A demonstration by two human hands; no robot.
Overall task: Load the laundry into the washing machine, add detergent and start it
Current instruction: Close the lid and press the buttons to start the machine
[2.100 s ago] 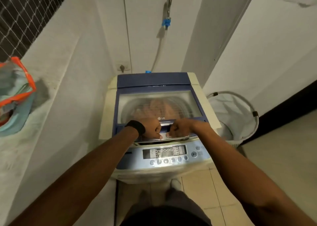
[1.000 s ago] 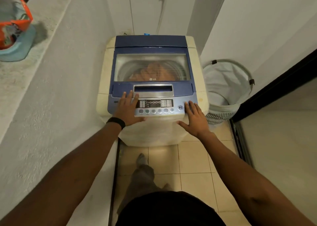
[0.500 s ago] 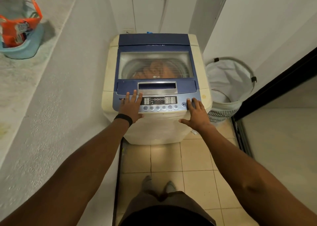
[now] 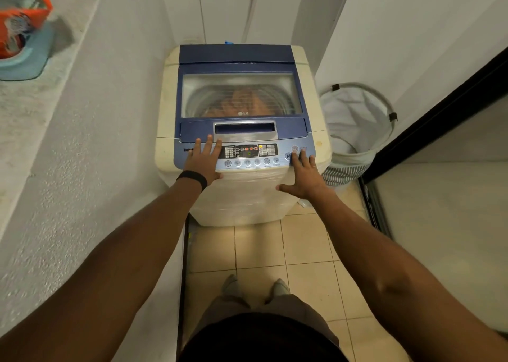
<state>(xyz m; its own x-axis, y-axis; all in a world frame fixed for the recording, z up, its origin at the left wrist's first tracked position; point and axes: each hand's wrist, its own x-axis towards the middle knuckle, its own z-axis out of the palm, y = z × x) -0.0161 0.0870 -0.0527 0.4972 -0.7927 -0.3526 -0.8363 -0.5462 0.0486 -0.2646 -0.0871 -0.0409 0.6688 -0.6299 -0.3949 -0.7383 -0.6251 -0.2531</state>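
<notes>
A top-loading washing machine (image 4: 310, 92) with a blue lid stands against the far wall. Its lid (image 4: 236, 55) is down, and orange-brown laundry (image 4: 244, 102) shows through the clear window. Small red and yellow lights glow on the control panel (image 4: 251, 155). My left hand (image 4: 202, 159) rests flat on the panel's left end, fingers straight. My right hand (image 4: 305, 174) lies spread at the panel's right end, its fingertips touching the buttons beside the round power button (image 4: 294, 148).
A white laundry hamper (image 4: 357, 120) stands right of the machine and looks empty. On the grey ledge at the upper left sits an orange detergent bag (image 4: 19, 29) in a light blue basin (image 4: 30, 56). A dark door frame (image 4: 439, 109) runs along the right. My feet (image 4: 255, 286) stand on tiled floor.
Both hands left the lid handle after shutting it and came down onto the control panel. The panel lights have come on. My right fingers shifted up onto the buttons.
</notes>
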